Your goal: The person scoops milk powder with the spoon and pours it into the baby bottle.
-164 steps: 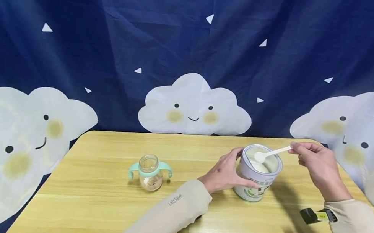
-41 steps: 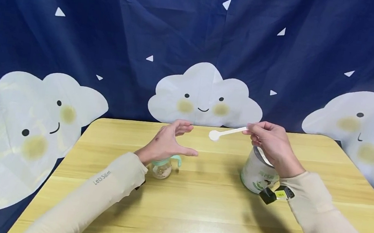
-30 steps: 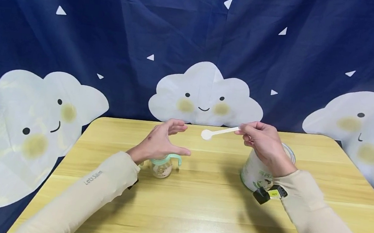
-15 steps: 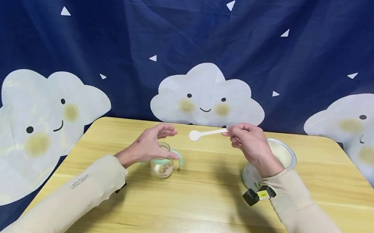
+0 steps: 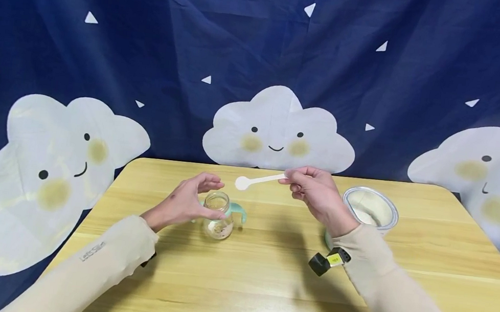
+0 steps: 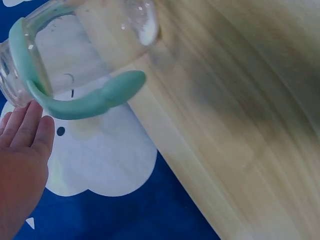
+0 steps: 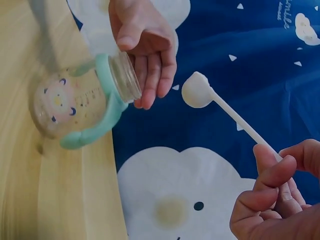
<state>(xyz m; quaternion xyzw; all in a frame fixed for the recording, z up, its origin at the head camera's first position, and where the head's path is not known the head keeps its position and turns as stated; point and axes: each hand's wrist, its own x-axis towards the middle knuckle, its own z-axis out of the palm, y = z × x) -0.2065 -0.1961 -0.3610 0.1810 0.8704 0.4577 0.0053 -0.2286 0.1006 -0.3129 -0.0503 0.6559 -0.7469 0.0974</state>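
Note:
A clear baby bottle with mint-green side handles stands uncapped on the table; a little white stuff shows at its bottom in the left wrist view. My left hand is at its neck, thumb in front and fingers behind, not closed round it; I cannot tell if they touch. Between thumb and fingertips my right hand pinches the handle end of a white measuring scoop. White powder fills the scoop bowl, which hangs above and just right of the bottle mouth. Behind my right wrist stands the open milk powder can, partly hidden.
The light wooden table ends at a dark blue curtain printed with smiling clouds. A small black device sits at my right wrist.
Earlier my left hand held the can while the scoop was in it. Since then both hands have shifted left; the left hand has lowered to the bottle neck, and the scoop has come near its mouth.

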